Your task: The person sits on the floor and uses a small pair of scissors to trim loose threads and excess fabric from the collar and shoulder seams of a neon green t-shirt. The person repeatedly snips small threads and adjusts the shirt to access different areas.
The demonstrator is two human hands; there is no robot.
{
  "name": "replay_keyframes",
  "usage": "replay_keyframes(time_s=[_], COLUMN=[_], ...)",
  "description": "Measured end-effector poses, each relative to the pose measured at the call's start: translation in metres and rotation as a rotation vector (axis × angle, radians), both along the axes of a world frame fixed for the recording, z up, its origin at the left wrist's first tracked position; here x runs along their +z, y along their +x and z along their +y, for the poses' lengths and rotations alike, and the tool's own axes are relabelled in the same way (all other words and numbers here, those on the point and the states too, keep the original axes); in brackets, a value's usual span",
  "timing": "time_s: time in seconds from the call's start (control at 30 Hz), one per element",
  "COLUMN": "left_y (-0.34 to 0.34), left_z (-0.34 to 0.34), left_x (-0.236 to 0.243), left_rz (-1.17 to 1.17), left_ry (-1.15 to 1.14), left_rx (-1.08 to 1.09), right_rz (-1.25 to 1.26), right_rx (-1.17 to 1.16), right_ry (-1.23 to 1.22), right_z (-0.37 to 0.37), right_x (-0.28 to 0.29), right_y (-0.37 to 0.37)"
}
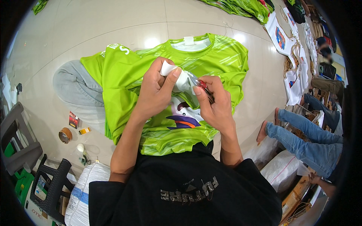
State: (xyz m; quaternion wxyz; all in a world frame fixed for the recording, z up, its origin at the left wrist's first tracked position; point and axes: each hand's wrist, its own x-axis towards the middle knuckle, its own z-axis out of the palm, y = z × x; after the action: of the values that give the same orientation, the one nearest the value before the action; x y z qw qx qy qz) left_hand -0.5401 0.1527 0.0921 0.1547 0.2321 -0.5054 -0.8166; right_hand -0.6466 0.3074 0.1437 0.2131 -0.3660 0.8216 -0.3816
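Observation:
A bright green printed T-shirt [192, 62] lies spread before me, its collar away from me and a cartoon print on its front. My left hand [156, 86] pinches a turned-out, whitish edge of the shirt [181, 81] between thumb and fingers, lifted above the rest. My right hand [217, 101] is closed around small metal snips with a red part [203, 84]. Their tip points left at the raised cloth; the fingers partly hide them, and I cannot tell whether the blades touch it. More green cloth [120, 90] lies beneath and to the left.
Grey trousers [77, 84] show at the left. A round brown container [65, 135] and a small yellow box [85, 130] sit on the tiled floor [94, 26]. Black chairs [49, 188] and a white sack [86, 188] stand lower left. Another person in jeans [305, 139] is at the right.

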Motion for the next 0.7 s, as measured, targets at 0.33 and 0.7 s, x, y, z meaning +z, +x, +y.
replay_keyframes(time_s=[0.33,0.7], left_y=[0.0006,-0.0002], left_z=[-0.0010,0.0007], left_x=[0.0001,0.0018], left_rz=[-0.031,-0.018], left_ry=[-0.016,-0.095], left_rx=[-0.012,-0.023], right_rz=[0.001,-0.033], right_rx=[0.015,0.045], right_ry=[0.003,0.051], right_z=[0.0001,0.0012], right_x=[0.0000,0.0086], right_y=[-0.0022,-0.0086])
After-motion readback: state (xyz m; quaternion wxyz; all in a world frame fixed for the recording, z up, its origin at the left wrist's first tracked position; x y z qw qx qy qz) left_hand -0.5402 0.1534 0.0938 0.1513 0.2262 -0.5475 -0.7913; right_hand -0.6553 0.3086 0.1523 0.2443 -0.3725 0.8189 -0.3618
